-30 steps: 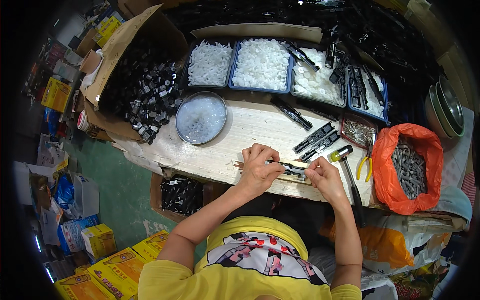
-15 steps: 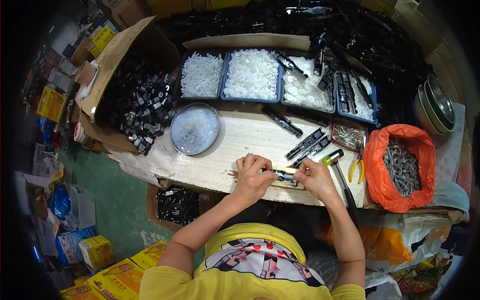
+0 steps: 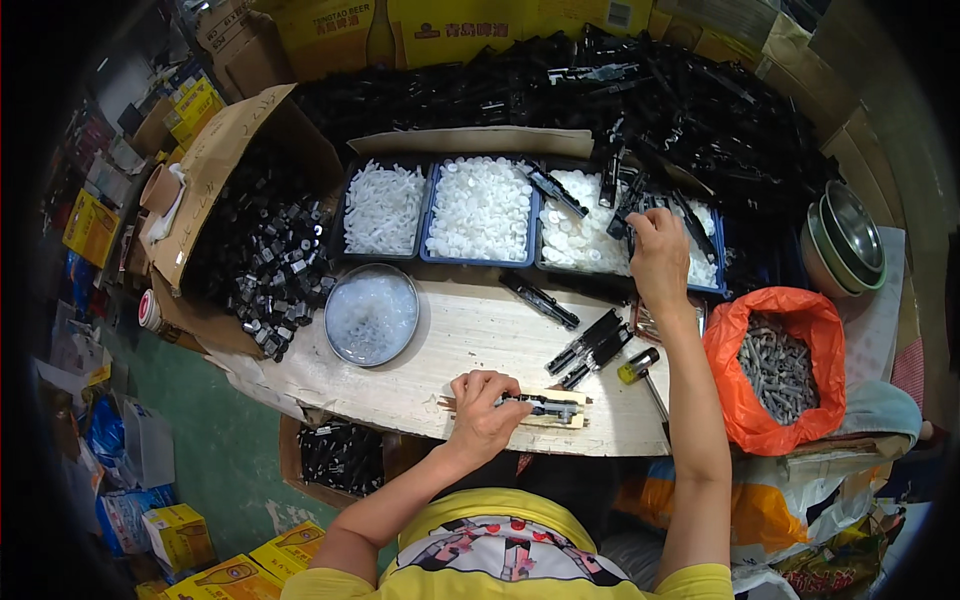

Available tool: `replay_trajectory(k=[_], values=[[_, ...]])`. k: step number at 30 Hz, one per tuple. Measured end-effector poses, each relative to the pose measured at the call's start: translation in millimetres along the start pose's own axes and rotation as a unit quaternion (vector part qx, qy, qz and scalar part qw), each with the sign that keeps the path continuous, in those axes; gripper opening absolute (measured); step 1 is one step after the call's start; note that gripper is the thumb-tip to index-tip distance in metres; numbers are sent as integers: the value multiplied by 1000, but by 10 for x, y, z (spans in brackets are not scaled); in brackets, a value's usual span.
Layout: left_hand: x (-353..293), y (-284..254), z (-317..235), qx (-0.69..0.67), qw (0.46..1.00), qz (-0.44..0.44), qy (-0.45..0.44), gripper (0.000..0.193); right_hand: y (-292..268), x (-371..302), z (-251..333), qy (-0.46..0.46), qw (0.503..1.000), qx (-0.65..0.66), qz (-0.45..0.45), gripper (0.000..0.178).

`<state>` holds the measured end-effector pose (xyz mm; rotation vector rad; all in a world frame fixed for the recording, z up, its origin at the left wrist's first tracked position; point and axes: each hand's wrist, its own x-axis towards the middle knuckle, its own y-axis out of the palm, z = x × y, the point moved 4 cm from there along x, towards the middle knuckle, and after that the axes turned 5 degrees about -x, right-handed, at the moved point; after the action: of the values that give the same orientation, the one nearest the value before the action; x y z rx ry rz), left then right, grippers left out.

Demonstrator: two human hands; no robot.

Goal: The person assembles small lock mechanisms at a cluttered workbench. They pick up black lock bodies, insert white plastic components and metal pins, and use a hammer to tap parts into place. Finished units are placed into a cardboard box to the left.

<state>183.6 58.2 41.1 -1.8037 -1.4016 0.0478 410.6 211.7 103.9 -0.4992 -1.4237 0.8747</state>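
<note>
My left hand point(image 3: 484, 418) is closed on a long black plastic part point(image 3: 545, 406), its thumb along the top. That part lies in a pale wooden holder point(image 3: 576, 418) at the bench's front edge. Stretched forward over the right-hand trays, my right hand point(image 3: 662, 262) has its fingers drawn together at several black parts point(image 3: 690, 220) lying there. Whatever is between those fingertips cannot be made out. A few similar black assemblies point(image 3: 590, 345) rest on the bench between my hands, beside a yellow-headed hammer point(image 3: 638, 366).
Trays of small white pieces point(image 3: 480, 212) line the back. A round dish point(image 3: 372, 316) stands left, by a carton of dark metallic parts point(image 3: 275, 270). An orange bag of grey pieces point(image 3: 775, 375) sits right, below stacked bowls point(image 3: 850, 240). Black parts point(image 3: 480, 95) are heaped behind.
My right hand has left the black part at the holder and reached forward to the trays. My left hand stays on the part. The view has shifted, showing more of the back.
</note>
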Motion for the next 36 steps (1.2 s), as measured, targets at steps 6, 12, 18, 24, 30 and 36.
replay_trajectory(k=[6, 12, 18, 24, 30, 36], values=[[-11, 0, -6, 2, 1000, -5, 0, 14, 135, 124, -76, -13, 999, 23, 42, 20], [-5, 1, -6, 4, 1000, -7, 5, 16, 249, 244, 122, -48, 997, 60, -2, 18], [7, -12, -19, 17, 1000, -13, 7, 12, 652, 608, 746, -128, 990, -48, 26, 16], [-32, 6, 5, 12, 1000, -24, 0, 12, 545, 774, 623, -61, 997, 0, 36, 22], [-95, -129, -1, -24, 998, -56, -33, 35, -286, 48, 683, -46, 959, 272, 68, 30], [-250, -302, 116, -40, 992, -92, -79, 45, -470, -1114, 1020, -79, 948, 235, 199, 32]])
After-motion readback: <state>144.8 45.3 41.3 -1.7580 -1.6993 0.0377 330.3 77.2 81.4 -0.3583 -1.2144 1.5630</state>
